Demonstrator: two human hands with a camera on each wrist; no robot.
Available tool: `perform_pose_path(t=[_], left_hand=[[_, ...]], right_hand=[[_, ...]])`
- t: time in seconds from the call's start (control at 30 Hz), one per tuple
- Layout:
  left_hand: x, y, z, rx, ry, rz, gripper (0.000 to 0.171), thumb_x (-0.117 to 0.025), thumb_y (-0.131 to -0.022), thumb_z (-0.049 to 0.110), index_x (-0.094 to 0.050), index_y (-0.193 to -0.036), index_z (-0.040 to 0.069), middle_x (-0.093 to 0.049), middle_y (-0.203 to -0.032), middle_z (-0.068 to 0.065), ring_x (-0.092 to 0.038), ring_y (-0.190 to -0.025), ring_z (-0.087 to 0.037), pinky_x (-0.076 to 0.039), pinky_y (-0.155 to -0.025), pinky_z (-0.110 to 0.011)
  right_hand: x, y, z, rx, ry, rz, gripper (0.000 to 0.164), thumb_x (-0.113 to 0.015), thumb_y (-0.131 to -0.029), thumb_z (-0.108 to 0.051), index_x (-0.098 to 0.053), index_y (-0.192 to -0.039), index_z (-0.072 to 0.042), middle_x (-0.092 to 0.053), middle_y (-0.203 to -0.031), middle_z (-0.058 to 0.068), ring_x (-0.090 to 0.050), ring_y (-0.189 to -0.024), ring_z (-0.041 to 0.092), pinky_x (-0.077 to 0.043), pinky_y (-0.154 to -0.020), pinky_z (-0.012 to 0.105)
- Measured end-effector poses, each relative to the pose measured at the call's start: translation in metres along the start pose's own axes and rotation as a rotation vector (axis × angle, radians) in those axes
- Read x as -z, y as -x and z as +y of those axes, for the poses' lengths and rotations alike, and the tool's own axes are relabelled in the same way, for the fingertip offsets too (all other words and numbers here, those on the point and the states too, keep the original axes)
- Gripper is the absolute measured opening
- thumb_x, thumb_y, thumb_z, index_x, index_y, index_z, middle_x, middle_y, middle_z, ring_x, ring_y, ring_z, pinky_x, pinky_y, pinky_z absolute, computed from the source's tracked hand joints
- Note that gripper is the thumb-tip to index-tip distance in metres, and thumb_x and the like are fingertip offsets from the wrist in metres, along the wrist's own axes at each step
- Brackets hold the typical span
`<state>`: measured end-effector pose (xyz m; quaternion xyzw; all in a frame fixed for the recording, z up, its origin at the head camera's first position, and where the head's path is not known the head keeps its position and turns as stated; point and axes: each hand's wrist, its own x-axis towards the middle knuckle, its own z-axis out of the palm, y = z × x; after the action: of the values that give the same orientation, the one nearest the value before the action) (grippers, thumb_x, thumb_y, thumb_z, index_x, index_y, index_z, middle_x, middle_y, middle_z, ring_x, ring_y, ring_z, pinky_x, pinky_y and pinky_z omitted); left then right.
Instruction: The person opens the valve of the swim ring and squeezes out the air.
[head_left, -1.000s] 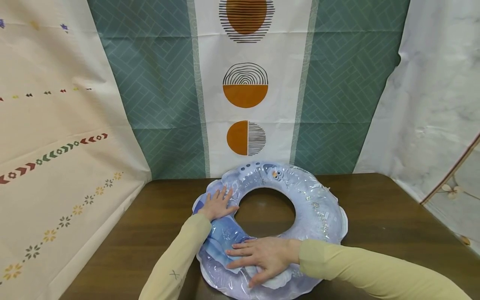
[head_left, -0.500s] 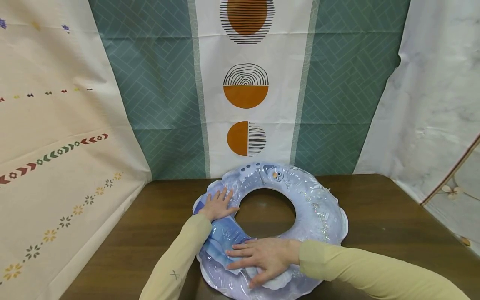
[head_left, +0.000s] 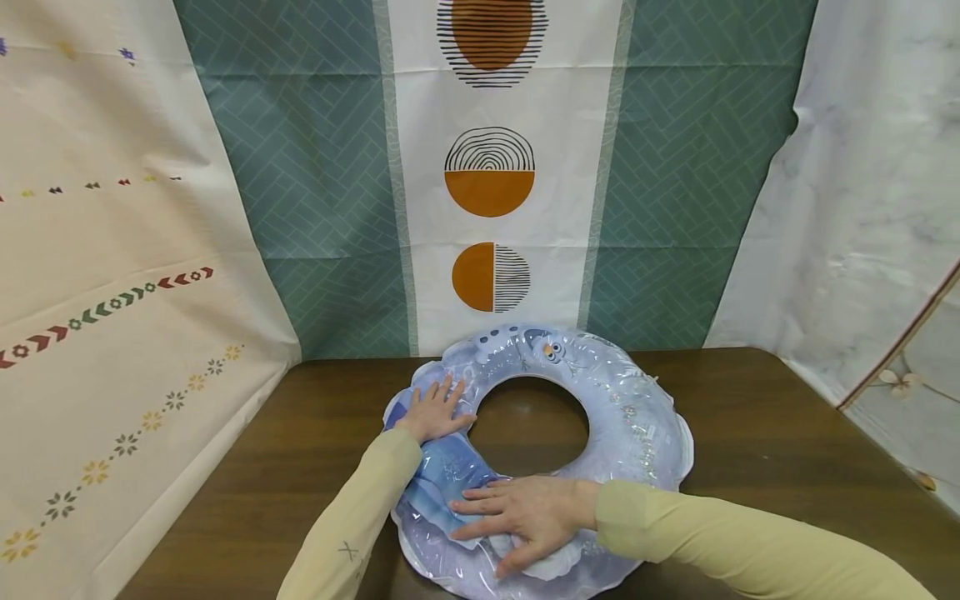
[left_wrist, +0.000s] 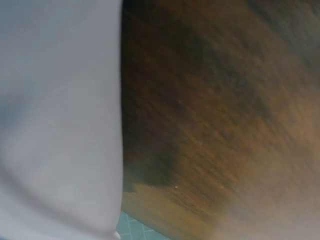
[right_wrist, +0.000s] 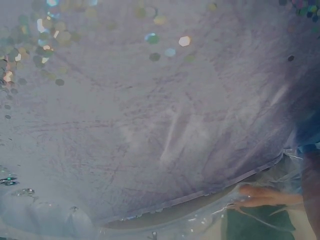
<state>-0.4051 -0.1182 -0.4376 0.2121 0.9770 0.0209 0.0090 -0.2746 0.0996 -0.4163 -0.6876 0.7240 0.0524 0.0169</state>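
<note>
An inflated swim ring (head_left: 630,400), pale lilac and blue with a snowman print and glitter, lies flat on the brown table (head_left: 727,533). My left hand (head_left: 435,410) rests on the ring's left side, fingers spread and pointing away. Across its near side lies my right hand (head_left: 528,512), palm down with fingers straight and pointing left. Close up in the right wrist view, the swim ring (right_wrist: 150,115) shows loose glitter under clear plastic. A blurred pale surface of the ring (left_wrist: 60,115) fills the left of the left wrist view.
Behind the table hangs a green and white curtain (head_left: 495,333) with orange circles. A cream patterned cloth (head_left: 150,333) drapes along the left, and a white marbled cloth (head_left: 840,275) along the right. Wood shows through the ring's round hole.
</note>
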Motion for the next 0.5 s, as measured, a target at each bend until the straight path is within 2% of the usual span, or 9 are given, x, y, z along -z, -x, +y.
perform_pose_path(t=[0.27, 0.5], left_hand=[[0.000, 0.004, 0.001, -0.007, 0.008, 0.002, 0.078, -0.034, -0.088, 0.061, -0.014, -0.146, 0.011, -0.014, -0.147, -0.017, -0.017, -0.129, -0.039, -0.008, -0.096, -0.059], [0.010, 0.010, 0.010, -0.009, 0.018, 0.013, 0.074, -0.039, -0.090, 0.054, -0.020, -0.144, 0.008, -0.019, -0.145, -0.019, -0.020, -0.128, -0.040, -0.010, -0.096, -0.060]], right_hand=[[0.000, -0.002, -0.001, 0.001, -0.041, -0.018, 0.062, -0.034, -0.093, -0.052, -0.015, -0.146, -0.026, -0.004, -0.149, -0.001, -0.003, -0.133, 0.016, -0.012, -0.102, 0.033], [0.000, 0.000, 0.000, -0.001, -0.021, -0.010, 0.062, -0.034, -0.093, -0.053, -0.016, -0.146, -0.026, -0.005, -0.149, -0.001, -0.004, -0.133, 0.015, -0.013, -0.102, 0.032]])
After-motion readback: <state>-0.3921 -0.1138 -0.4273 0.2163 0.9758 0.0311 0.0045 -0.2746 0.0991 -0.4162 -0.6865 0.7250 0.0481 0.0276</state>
